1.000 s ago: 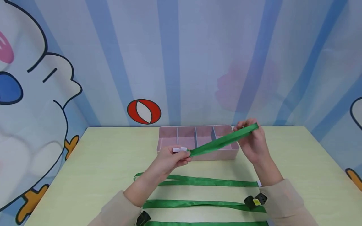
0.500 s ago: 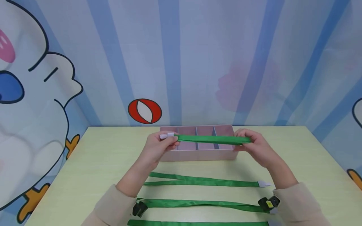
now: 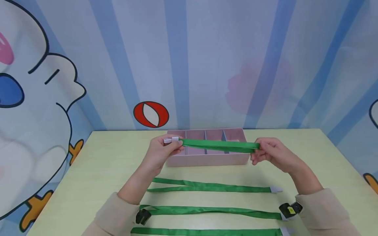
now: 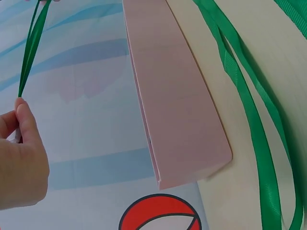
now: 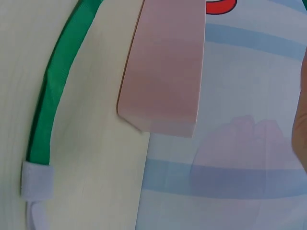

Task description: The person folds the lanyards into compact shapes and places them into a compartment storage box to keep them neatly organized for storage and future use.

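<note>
A folded green strap [image 3: 218,145] with a white tip [image 3: 171,140] is stretched level just above a pink divided box [image 3: 206,160]. My left hand [image 3: 177,146] pinches the strap's white-tipped end, over the box's left end. The strap's other end is pinched by my right hand [image 3: 255,150], past the box's right end. In the left wrist view my fingers [image 4: 24,124] pinch the green strap [image 4: 31,48], which runs up out of view, with the pink box [image 4: 177,96] beside it. The right wrist view shows the pink box [image 5: 163,72] and a lying strap [image 5: 57,81], not my fingers.
Three more green straps lie side by side on the pale green table [image 3: 88,170] in front of the box: one [image 3: 206,187] with a white tip at its right end, one [image 3: 206,211], and one [image 3: 206,232] at the near edge. A patterned wall stands close behind the box.
One second ago the strap slanted, its right end higher. My left hand has risen and my right hand has come down, so the strap now hangs level over the box.
</note>
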`<state>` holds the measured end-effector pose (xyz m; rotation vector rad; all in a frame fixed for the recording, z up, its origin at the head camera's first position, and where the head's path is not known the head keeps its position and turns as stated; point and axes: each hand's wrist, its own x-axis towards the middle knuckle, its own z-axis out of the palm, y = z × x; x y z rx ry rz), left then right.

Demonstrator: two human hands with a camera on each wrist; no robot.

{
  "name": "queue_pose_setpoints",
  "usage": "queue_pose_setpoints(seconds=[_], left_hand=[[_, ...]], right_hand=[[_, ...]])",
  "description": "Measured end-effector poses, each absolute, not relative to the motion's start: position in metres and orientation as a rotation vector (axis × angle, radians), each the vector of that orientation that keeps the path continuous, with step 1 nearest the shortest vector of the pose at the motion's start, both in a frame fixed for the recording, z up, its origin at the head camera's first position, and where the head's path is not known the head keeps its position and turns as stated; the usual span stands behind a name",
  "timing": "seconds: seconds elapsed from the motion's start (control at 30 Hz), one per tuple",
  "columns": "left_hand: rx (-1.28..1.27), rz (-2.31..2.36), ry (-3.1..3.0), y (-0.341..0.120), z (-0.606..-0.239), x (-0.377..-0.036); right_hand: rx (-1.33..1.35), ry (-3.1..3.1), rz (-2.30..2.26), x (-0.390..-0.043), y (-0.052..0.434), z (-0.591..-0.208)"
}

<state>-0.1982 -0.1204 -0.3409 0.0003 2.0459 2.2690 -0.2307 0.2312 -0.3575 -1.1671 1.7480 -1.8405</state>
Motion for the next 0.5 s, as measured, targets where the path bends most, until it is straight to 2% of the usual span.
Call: queue_pose_setpoints(seconds=[0.3,0.5], left_hand=[[0.016,2.264,2.064,-0.1131,-0.3426,-0.1966],[0.032,2.266,2.096,-0.1131,-0.3425,-0.1954]], right_hand=[[-0.879,1.834,-2.115,-0.2269,0.2287,-0.3633],[-0.627,2.095,-1.94,-0.2266,0.2273,-0.3574]])
